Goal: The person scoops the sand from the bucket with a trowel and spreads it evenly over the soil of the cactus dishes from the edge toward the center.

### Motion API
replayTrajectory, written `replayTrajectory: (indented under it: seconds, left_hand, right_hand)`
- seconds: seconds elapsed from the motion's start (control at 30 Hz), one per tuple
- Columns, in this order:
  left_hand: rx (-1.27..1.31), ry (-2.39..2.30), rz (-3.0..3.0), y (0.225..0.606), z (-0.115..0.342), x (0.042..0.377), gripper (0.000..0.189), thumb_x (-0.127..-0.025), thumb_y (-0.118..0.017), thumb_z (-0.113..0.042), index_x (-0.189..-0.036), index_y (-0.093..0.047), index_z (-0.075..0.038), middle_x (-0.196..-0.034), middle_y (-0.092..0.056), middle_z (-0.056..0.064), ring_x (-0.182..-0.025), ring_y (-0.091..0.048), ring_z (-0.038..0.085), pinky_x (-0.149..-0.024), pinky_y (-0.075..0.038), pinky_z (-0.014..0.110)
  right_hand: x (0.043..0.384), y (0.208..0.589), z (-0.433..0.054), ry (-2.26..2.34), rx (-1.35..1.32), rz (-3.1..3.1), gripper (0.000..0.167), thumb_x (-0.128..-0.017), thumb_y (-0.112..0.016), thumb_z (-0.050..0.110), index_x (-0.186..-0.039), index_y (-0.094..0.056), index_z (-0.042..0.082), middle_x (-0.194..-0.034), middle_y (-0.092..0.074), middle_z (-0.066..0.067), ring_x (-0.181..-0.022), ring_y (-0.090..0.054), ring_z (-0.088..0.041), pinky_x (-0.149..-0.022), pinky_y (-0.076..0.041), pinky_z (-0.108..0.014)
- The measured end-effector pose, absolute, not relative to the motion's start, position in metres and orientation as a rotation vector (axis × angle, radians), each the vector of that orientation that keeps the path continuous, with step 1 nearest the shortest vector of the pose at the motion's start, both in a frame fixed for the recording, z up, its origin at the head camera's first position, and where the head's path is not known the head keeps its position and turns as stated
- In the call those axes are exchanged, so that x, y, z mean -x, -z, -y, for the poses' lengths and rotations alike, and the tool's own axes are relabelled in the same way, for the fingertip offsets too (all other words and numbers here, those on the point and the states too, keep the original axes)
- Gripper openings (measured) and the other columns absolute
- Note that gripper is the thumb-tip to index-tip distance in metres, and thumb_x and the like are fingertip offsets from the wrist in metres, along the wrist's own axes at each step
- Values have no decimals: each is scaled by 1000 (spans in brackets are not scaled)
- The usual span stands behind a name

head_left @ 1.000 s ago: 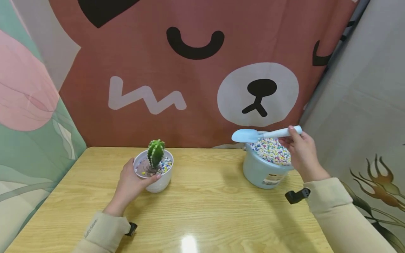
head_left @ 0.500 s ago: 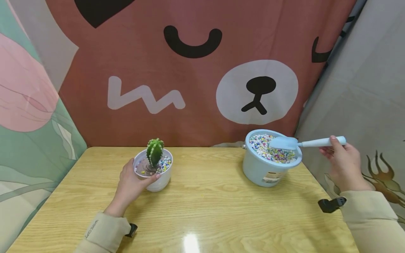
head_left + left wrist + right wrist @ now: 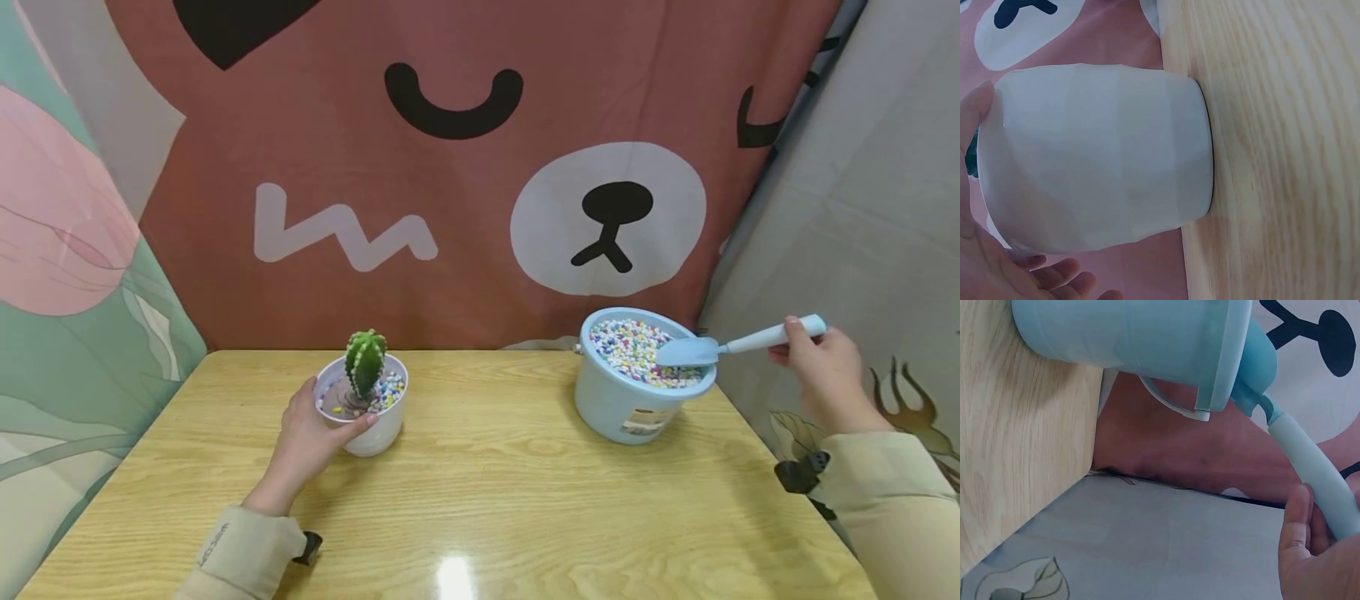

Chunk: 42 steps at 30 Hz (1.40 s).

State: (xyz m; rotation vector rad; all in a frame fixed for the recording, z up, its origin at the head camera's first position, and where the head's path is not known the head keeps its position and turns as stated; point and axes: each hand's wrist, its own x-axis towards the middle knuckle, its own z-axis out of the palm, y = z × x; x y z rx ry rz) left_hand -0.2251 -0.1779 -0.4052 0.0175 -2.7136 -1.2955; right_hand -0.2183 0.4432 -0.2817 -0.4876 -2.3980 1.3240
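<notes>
My left hand (image 3: pixel 311 437) grips the side of a white pot (image 3: pixel 382 433) that stands on the table, thumb near its rim. In the pot a green cactus (image 3: pixel 365 364) rises from soil, with coloured pebbles (image 3: pixel 390 390) on the right part only. The left wrist view shows the pot's faceted wall (image 3: pixel 1104 156) close up. At the right, my right hand (image 3: pixel 828 375) holds a light blue garden trowel (image 3: pixel 772 337) by its handle. The trowel's blade tilts down over the pebbles inside a light blue bucket (image 3: pixel 626 412), its tip at their surface.
The wooden table (image 3: pixel 480 492) ends at a curtain (image 3: pixel 337 308) printed with a bear face. A grey patterned curtain (image 3: pixel 825 208) hangs along the right side. The bucket's handle (image 3: pixel 1172 403) hangs at its side.
My right hand has moved right with the trowel, from over the bucket's left to beyond its right rim, and the blade has dipped toward the pebbles. My left hand stays on the pot.
</notes>
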Motion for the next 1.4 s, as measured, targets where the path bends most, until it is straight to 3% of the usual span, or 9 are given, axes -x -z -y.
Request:
replayTrajectory:
  seconds: [0.1, 0.17, 0.4, 0.53, 0.6, 0.77, 0.93, 1.07, 1.4]
  left_hand:
    - [-19, 1307, 2711, 406, 178, 224, 124, -84, -84, -50, -159, -8, 11, -161, -20, 37, -147, -18, 55, -116, -23, 69]
    - [-19, 1313, 2702, 406, 178, 224, 123, -84, -84, -49, -160, -8, 11, -161, -20, 37, -147, -18, 55, -116, -23, 69]
    - [-17, 1301, 2694, 406, 179, 225, 121, -85, -84, -47, -159, -9, 12, -160, -22, 38, -147, -19, 56, -117, -22, 68]
    - [4, 1278, 2696, 406, 179, 226, 120, -85, -84, -48, -159, -11, 12, -159, -25, 37, -146, -22, 56, -116, -23, 69]
    - [8, 1273, 2701, 405, 181, 226, 120, -85, -84, -48, -159, -11, 11, -158, -25, 37, -146, -22, 56, -116, -23, 69]
    - [-1, 1276, 2723, 404, 181, 225, 121, -85, -83, -48, -159, -8, 11, -160, -22, 38, -146, -19, 57, -116, -22, 70]
    - [-11, 1295, 2736, 405, 181, 225, 122, -85, -82, -50, -160, -6, 10, -160, -20, 38, -147, -19, 56, -116, -22, 70]
    - [-38, 1298, 2738, 405, 183, 223, 122, -86, -82, -49, -160, -5, 10, -160, -19, 38, -147, -18, 55, -117, -22, 69]
    - [-18, 1291, 2747, 405, 180, 226, 122, -85, -83, -48, -160, -6, 11, -159, -21, 39, -147, -21, 55, -117, -22, 68]
  right_hand:
    - [224, 288, -442, -1395, 451, 2410, 50, -110, -36, 40, -119, -48, -8, -76, -56, 20, -70, -58, 8, -81, -51, -18]
    - [230, 295, -437, -1480, 442, 2397, 50, -111, -37, 37, -121, -47, -11, -77, -58, 18, -70, -59, 6, -66, -48, -12]
    - [244, 313, -408, -1911, 395, 2224, 41, -108, -51, 35, -122, -51, -4, -83, -64, 12, -77, -64, 3, -72, -53, -12]
    - [242, 315, -404, -2111, 419, 2044, 33, -106, -57, 31, -118, -50, 1, -103, -57, -1, -81, -65, 0, -80, -55, -14]
    - [241, 316, -402, -2209, 450, 1958, 31, -105, -59, 30, -117, -49, 2, -105, -55, -4, -82, -66, -2, -84, -55, -15]
    - [237, 316, -399, -2397, 451, 1766, 28, -104, -61, 24, -117, -50, 3, -91, -61, -2, -82, -69, -7, -89, -54, -18]
    - [236, 313, -397, -2364, 471, 1798, 33, -104, -60, 28, -123, -49, 4, -100, -58, -3, -85, -69, -5, -91, -53, -17]
    - [238, 311, -396, -2376, 467, 1765, 35, -104, -61, 28, -125, -48, 4, -97, -61, -3, -86, -69, -6, -92, -53, -18]
    - [228, 316, -409, -2487, 441, 1514, 21, -102, -66, 23, -112, -56, 6, -88, -66, -6, -83, -72, -12, -81, -57, -19]
